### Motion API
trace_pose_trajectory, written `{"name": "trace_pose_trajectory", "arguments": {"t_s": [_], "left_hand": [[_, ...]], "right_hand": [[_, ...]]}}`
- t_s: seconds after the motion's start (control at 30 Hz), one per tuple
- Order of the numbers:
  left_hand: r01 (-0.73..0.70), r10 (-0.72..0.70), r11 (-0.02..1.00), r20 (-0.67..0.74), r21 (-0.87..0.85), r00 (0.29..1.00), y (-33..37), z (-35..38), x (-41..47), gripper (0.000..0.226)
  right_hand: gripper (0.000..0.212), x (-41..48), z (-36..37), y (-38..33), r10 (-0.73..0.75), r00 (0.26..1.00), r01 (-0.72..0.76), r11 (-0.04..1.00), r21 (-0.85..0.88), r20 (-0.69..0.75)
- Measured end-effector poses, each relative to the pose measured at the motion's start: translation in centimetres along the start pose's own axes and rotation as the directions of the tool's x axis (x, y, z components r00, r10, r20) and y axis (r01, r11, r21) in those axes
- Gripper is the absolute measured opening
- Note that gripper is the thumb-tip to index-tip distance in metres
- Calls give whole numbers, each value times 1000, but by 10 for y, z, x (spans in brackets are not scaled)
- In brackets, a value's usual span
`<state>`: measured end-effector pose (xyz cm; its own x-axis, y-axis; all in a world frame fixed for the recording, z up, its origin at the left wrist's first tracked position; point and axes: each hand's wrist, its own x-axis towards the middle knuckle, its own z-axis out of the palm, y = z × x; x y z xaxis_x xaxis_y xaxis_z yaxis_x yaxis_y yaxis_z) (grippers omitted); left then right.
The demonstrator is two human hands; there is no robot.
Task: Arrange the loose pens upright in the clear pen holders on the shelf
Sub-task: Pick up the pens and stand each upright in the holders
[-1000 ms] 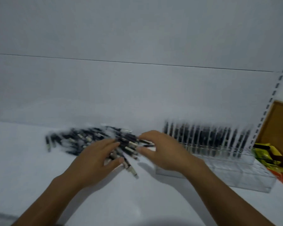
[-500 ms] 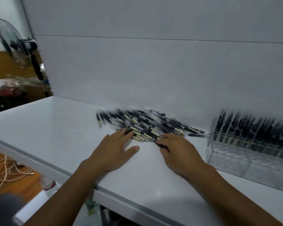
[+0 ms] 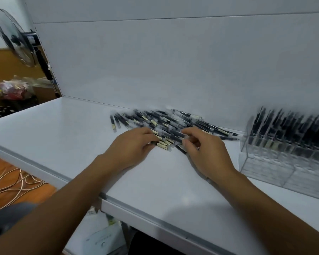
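Down on the shelf (image 3: 63, 135), left hand (image 3: 131, 144) fingers pressed together pinch loose pens (image 3: 166, 120) by their ends; right hand (image 3: 208, 153) fingers curl, pinching more.

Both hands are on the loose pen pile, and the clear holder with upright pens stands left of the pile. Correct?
No. The holder stands right of the pile, not left; the head view shows it. Both the left hand and the right hand are on the pile's near edge.
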<state>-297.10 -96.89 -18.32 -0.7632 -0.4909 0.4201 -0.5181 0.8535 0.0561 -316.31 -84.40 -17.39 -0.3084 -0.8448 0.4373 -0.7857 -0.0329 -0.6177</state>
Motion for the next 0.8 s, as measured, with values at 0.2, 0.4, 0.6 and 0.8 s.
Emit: {"name": "trace_pose_trajectory", "arguments": {"t_s": [0.2, 0.4, 0.6, 0.8], "left_hand": [[-60, 58, 998, 111, 18, 992, -7, -10, 16, 24], [-193, 178, 979, 185, 67, 967, -16, -10, 29, 23], [-309, 298, 943, 100, 119, 949, -21, -5, 29, 18], [-251, 251, 966, 9, 58, 968, -9, -12, 21, 31]], "right_hand": [[25, -1, -2, -1, 145, 986, -163, 951, 263, 86], [24, -4, -8, -9, 178, 944, -257, 926, 277, 279], [14, -4, -11, -9, 320, 893, -450, 672, 588, 318], [12, -2, -10, -11, 289, 911, -411, 683, 603, 294]]}}
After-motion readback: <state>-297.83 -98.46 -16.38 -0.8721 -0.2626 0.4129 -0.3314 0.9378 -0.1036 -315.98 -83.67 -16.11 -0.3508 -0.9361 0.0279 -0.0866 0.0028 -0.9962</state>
